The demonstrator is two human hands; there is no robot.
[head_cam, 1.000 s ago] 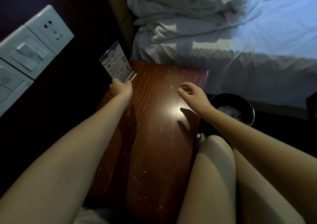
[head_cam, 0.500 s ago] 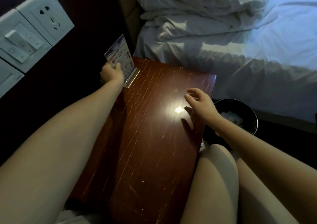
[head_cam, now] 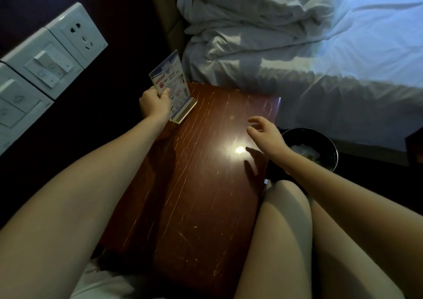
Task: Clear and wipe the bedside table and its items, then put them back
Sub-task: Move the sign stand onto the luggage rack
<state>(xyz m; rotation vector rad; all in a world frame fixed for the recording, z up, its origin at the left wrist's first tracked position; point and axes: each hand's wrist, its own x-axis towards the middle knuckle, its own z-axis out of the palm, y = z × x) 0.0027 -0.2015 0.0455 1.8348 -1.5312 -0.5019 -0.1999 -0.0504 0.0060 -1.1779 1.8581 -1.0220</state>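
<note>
Head view: left hand (head_cam: 154, 103) grips the blue-white printed sign stand (head_cam: 170, 79); right hand (head_cam: 266, 132) hovers loose-fingered.

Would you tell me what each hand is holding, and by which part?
The left hand grips the acrylic sign stand by its lower left edge; the right hand holds nothing.

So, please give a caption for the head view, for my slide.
A person's left grip holds a sign card at the far left corner of the bedside table; the right grip hovers open.
</note>
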